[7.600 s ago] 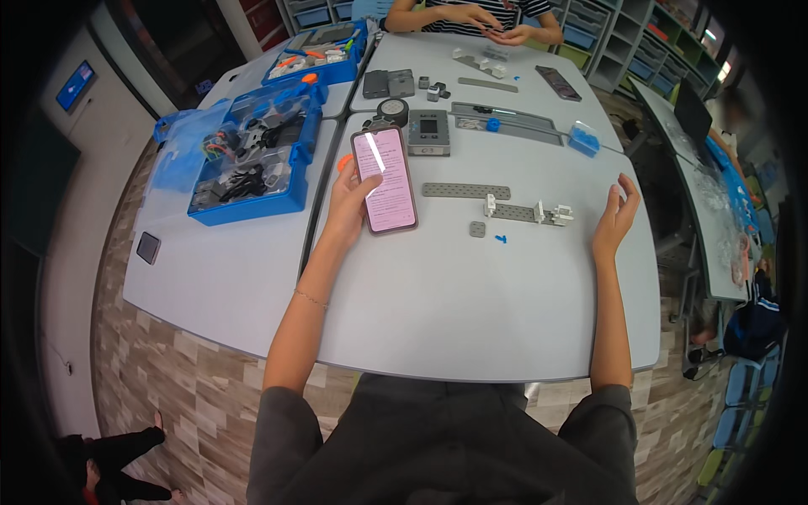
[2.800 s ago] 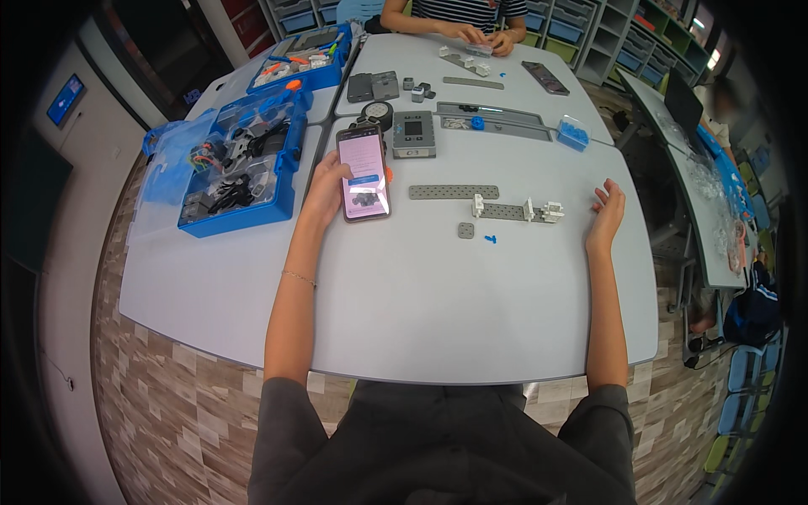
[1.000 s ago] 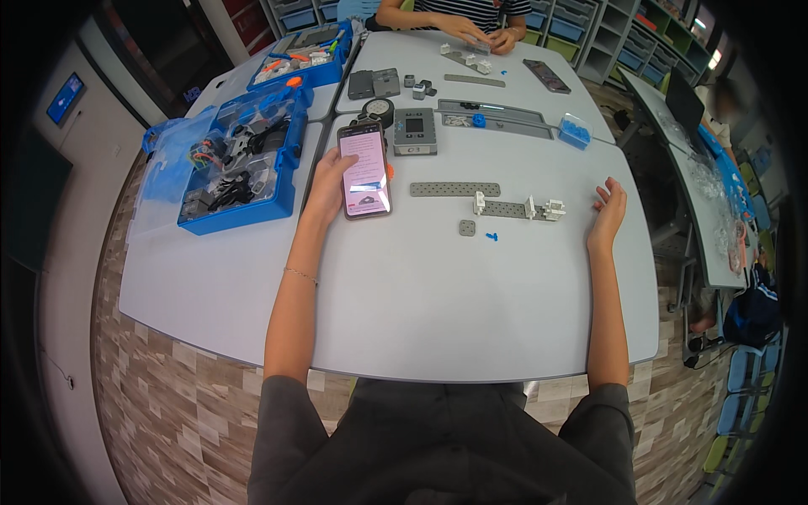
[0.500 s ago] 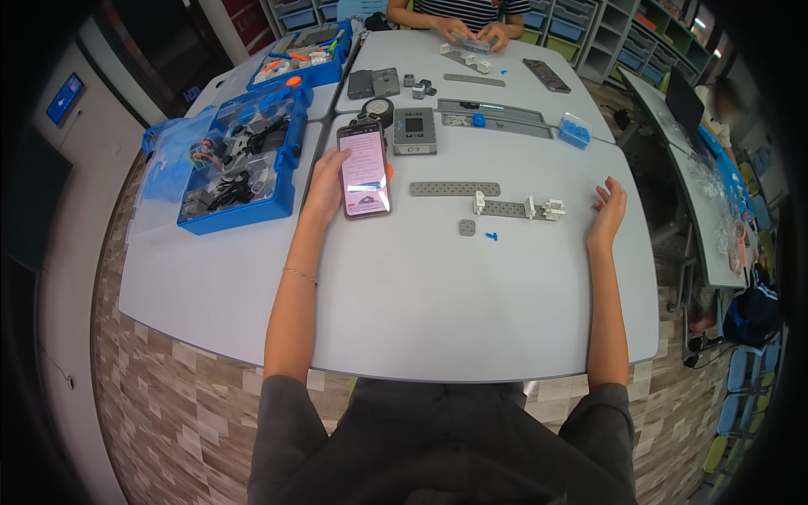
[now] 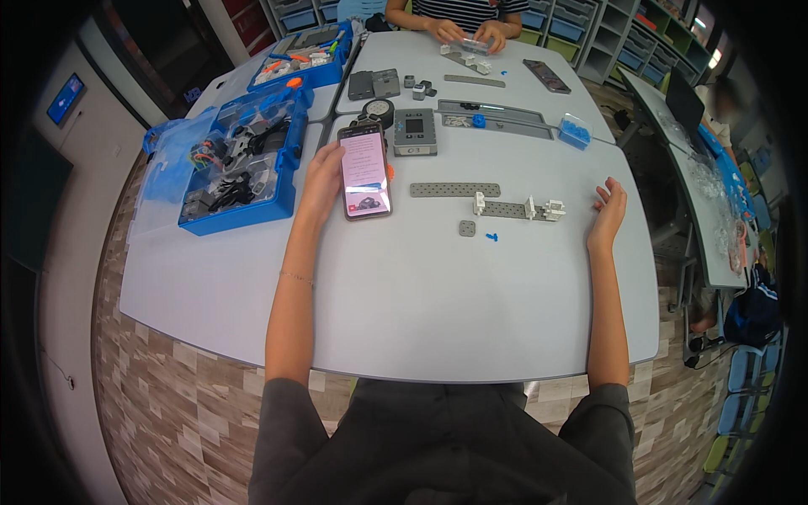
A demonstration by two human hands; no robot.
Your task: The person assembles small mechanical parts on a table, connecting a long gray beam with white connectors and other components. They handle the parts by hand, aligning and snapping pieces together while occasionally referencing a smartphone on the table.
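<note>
Head view: dark-rimmed phone [image 5: 365, 175], lit pale pink.

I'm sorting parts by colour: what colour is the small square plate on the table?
The square plate is grey, as the head view shows.

Patchwork wood-look floor [image 5: 185, 404], pale wall [image 5: 76, 295], grey shelving [image 5: 603, 40]

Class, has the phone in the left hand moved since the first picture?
Yes: judged against the gray controller block on the table, the phone has shifted slightly left.
</note>
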